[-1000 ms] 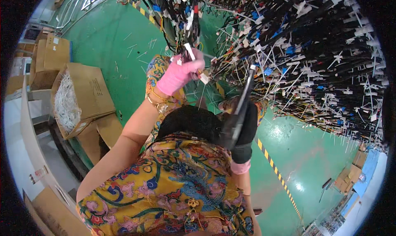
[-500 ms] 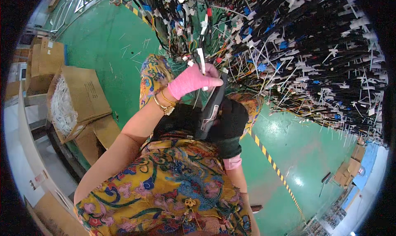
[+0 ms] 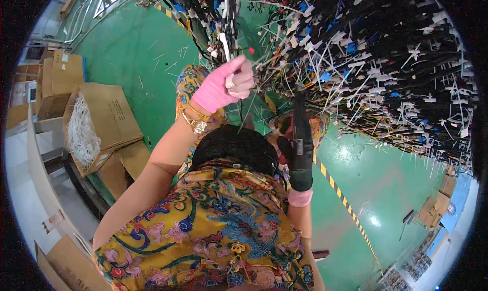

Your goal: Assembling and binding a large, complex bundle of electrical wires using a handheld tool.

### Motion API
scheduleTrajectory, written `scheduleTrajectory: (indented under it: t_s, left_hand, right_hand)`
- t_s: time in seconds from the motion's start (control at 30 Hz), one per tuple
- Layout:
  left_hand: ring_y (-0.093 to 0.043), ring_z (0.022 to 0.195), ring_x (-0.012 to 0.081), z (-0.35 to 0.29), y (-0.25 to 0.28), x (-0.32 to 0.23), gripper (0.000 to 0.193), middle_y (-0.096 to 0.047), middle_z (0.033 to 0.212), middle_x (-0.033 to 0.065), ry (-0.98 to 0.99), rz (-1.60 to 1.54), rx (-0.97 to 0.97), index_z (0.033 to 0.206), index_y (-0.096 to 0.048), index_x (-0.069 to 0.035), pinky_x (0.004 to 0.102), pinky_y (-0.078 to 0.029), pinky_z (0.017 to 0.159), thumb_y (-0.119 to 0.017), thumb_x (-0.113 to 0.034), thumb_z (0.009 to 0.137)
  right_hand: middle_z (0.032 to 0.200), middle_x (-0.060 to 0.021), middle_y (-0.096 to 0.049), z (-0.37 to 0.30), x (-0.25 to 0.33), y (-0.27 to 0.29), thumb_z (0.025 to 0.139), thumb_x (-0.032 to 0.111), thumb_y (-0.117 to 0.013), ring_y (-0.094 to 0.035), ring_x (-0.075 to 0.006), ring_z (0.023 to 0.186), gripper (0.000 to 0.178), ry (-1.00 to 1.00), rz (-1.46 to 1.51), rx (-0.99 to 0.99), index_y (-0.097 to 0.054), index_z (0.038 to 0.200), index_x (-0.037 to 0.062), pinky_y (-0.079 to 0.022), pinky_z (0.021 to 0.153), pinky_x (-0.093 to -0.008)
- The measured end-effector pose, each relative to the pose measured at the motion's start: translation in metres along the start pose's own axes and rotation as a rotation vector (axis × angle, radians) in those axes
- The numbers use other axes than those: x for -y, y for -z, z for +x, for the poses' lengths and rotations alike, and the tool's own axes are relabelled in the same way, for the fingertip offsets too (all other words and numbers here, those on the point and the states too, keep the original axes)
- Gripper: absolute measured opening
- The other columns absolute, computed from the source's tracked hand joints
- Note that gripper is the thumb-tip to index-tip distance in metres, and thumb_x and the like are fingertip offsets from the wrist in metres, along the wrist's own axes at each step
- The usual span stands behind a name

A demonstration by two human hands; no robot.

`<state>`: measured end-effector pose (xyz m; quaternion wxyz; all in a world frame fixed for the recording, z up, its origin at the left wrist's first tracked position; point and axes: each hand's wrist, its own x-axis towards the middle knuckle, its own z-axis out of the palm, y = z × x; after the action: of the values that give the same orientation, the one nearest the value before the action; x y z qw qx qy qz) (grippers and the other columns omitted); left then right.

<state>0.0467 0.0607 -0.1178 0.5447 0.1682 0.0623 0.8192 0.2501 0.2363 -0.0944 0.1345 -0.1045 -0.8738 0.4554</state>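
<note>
My left hand (image 3: 229,85), in a pink glove, is closed round a strand of wire harness (image 3: 227,49). A white sleeve or tie shows above the fist, and a small white connector (image 3: 230,81) pokes out between the fingers. My right hand (image 3: 291,151), in a black glove over a pink cuff, grips a long black hand tool (image 3: 302,115) that looks like a cable-tie gun. Its tip points up toward the hanging wires, apart from my left hand. The fingers on the tool are partly hidden.
A dense bank of hanging black wire harnesses (image 3: 376,72) with white ties fills the upper right. At left stands an open cardboard box (image 3: 114,110) of white strips. Yellow-black tape (image 3: 345,202) crosses the green floor (image 3: 376,174), where loose strips lie. A black pouch (image 3: 229,148) covers my lap.
The black tool has moved right, away from my left hand, and now stands more upright. My left hand has shifted slightly left and curled tighter on the harness.
</note>
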Motion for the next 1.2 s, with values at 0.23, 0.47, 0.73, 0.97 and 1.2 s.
scheduleTrajectory:
  t_s: [0.23, 0.47, 0.73, 0.97, 1.2]
  left_hand:
    - [-0.034, 0.044, 0.0081, 0.002, -0.04, 0.003, 0.033, -0.036, 0.051, -0.0055, -0.05, -0.455, 0.093, 0.074, -0.038, -0.013, 0.0218, -0.031, 0.041, -0.04, -0.03, 0.102]
    - [-0.036, 0.047, 0.0083, -0.019, -0.048, 0.012, 0.029, -0.038, 0.056, -0.0034, -0.038, -0.456, 0.026, 0.077, -0.04, -0.011, 0.0215, -0.03, 0.04, -0.046, -0.028, 0.1]
    - [-0.055, 0.062, 0.0107, -0.037, -0.056, -0.001, 0.068, -0.063, 0.1, 0.0095, -0.317, 0.739, -0.874, 0.144, -0.025, -0.001, 0.0204, -0.044, 0.05, -0.062, -0.022, 0.091]
    - [-0.058, 0.099, 0.0241, -0.036, -0.085, 0.012, 0.08, -0.043, 0.135, 0.018, -0.745, 2.035, -1.1, 0.137, -0.038, -0.008, 0.035, -0.046, 0.089, -0.081, -0.021, 0.071]
    - [-0.06, 0.09, 0.0222, -0.011, -0.095, 0.014, 0.037, -0.06, 0.087, -0.0006, -0.372, 2.549, -0.117, 0.112, -0.059, -0.019, 0.0354, -0.049, 0.085, -0.069, -0.027, 0.077]
  right_hand:
    - [0.083, -0.0112, -0.066, 0.009, -0.017, -0.036, 0.082, 0.027, -0.058, -0.062, -0.0271, 0.076, 0.034, -0.216, 0.48, 0.186, -0.058, 0.107, 0.0035, -0.051, 0.077, -0.0364]
    - [0.119, -0.0153, -0.056, 0.02, -0.003, -0.045, 0.081, 0.023, -0.059, -0.059, -0.0275, 0.105, 0.06, -0.287, 1.338, 0.24, -0.041, 0.135, 0.0029, -0.049, 0.094, -0.0431]
    - [0.137, -0.0166, -0.045, 0.019, 0.03, -0.035, 0.079, 0.026, -0.065, -0.047, -0.0346, 0.124, 0.074, -0.267, 1.585, 0.162, -0.033, 0.142, 0.0033, -0.038, 0.105, -0.0502]
    - [0.133, -0.0181, -0.048, 0.013, 0.038, -0.026, 0.076, 0.03, -0.065, -0.049, -0.033, 0.122, 0.076, -0.393, 1.397, 0.069, -0.034, 0.14, 0.0009, -0.042, 0.102, -0.0496]
    - [0.135, -0.0196, -0.046, 0.011, 0.044, -0.019, 0.075, 0.025, -0.063, -0.048, -0.0344, 0.122, 0.075, -0.445, 1.386, 0.173, -0.035, 0.138, -0.0027, -0.038, 0.106, -0.0489]
